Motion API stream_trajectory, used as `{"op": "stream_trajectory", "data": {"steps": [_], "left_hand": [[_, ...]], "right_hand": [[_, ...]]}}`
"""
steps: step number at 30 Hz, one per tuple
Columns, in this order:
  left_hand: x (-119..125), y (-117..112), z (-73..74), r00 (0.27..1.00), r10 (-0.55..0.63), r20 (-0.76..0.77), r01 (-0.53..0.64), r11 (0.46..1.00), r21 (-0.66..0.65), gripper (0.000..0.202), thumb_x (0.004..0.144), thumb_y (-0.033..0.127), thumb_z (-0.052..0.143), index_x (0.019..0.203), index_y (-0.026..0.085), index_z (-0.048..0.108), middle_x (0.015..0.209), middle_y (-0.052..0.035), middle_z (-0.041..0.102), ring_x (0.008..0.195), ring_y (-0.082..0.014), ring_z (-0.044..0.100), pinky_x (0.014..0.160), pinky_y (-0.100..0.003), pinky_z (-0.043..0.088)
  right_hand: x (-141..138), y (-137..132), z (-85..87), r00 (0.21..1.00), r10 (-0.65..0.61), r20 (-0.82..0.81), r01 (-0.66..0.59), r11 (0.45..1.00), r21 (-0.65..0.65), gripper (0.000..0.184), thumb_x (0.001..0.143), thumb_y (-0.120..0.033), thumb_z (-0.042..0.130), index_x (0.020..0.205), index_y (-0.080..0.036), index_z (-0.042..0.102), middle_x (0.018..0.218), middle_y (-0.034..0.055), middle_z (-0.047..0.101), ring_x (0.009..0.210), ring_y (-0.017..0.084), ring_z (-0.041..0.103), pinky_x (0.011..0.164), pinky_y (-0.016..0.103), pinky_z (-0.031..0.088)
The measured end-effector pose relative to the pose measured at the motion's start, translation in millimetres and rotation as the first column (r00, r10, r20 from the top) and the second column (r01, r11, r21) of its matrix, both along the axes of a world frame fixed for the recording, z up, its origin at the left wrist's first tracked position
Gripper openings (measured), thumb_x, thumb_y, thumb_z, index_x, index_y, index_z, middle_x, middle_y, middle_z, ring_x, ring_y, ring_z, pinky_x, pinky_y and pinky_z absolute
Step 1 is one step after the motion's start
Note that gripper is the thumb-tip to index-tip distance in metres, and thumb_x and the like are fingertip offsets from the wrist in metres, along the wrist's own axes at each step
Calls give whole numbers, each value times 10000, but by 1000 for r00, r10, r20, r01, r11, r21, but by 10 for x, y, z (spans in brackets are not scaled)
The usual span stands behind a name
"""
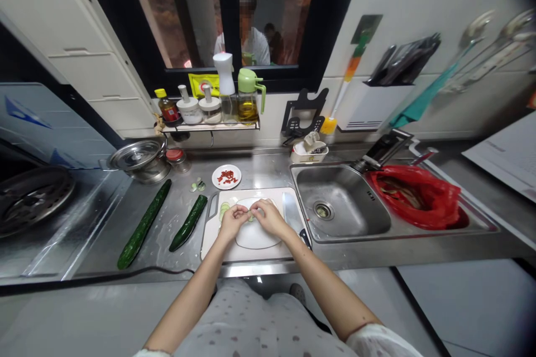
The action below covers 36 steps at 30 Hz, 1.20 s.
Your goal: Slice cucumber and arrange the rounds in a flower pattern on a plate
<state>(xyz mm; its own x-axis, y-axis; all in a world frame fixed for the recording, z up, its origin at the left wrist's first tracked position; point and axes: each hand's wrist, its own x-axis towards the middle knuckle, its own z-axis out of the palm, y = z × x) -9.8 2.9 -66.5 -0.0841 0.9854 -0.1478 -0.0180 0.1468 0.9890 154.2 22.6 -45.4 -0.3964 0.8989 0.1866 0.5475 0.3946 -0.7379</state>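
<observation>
My left hand (233, 219) and my right hand (267, 215) meet over a white plate (255, 237) that lies on a white cutting board (218, 242). Both hands are closed, fingers pinched on small pale green cucumber slices (252, 216) between them. More cucumber slices (224, 209) lie on the board left of my left hand. A knife (292, 213) rests along the board's right edge, just right of my right hand.
A short cucumber piece (188, 222) and a long cucumber (144, 223) lie left of the board. Behind are a small dish of chopped red chili (226, 177), a condiment rack (209, 125) and a pot (140, 160). The sink (339, 206) holds a red bag (419, 195) at right.
</observation>
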Motion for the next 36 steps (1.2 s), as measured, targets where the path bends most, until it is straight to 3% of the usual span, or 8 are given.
{"op": "stream_trajectory", "data": {"steps": [4,8,12,19,25,36], "left_hand": [[0,36,7,992,120,-48,-123,990,-71,427,613,522,761,757,161,584,631,13,602,541,-82,507,529,-205,380],[31,43,111,992,49,116,-11,951,-307,513,707,645,631,871,162,578,637,-8,638,446,-64,455,412,-177,210],[69,87,197,966,6,258,96,920,-380,544,701,609,659,1025,179,582,742,-36,688,463,-65,513,404,-157,198],[42,210,159,973,41,228,34,947,-318,618,615,430,760,1162,210,574,865,-48,695,537,-65,540,416,-151,253],[44,270,109,995,7,98,20,962,-271,657,552,399,771,1158,229,579,801,-5,652,629,-92,571,469,-157,296],[151,334,-267,995,3,103,14,986,-164,548,479,326,772,967,172,574,661,28,586,622,-114,560,638,-251,449]], "right_hand": [[23,69,63,999,-47,-18,47,998,30,121,904,-182,537,864,-196,650,912,39,654,919,187,533,866,316,381],[44,107,117,997,-57,-45,60,996,73,141,919,-221,524,875,-204,656,920,41,649,933,189,525,872,317,380],[50,111,125,998,-36,-50,40,995,91,160,927,-242,514,899,-214,669,934,48,650,954,198,525,882,332,385],[87,98,87,999,-19,-31,22,996,89,163,929,-238,506,898,-212,664,933,53,650,952,197,531,883,333,393],[111,109,-30,999,-39,-11,39,999,25,144,913,-219,518,895,-202,660,904,44,669,905,183,558,868,324,397],[148,115,-386,988,-88,126,104,987,-126,143,860,-178,540,890,-200,678,860,18,695,809,154,585,745,246,396]]}}
